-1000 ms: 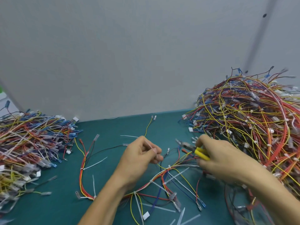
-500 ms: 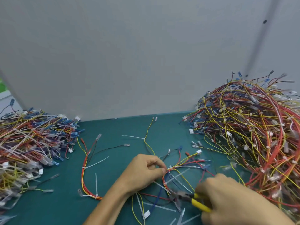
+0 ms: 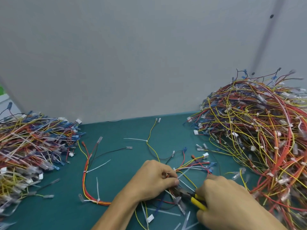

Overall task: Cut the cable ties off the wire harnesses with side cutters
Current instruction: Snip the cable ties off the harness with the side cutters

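Yellow-handled side cutters (image 3: 191,196) clamped in right hand (image 3: 232,205) grip; left hand (image 3: 154,178) grip pinched on wire harness (image 3: 192,167), teal bench (image 3: 116,171) beneath.

A teal table (image 3: 58,213) meets a plain grey wall (image 3: 132,55) behind it.

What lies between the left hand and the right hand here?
Head view: the dark nose of the side cutters, gripped by the right hand, and strands of the wire harness that the left hand pinches.
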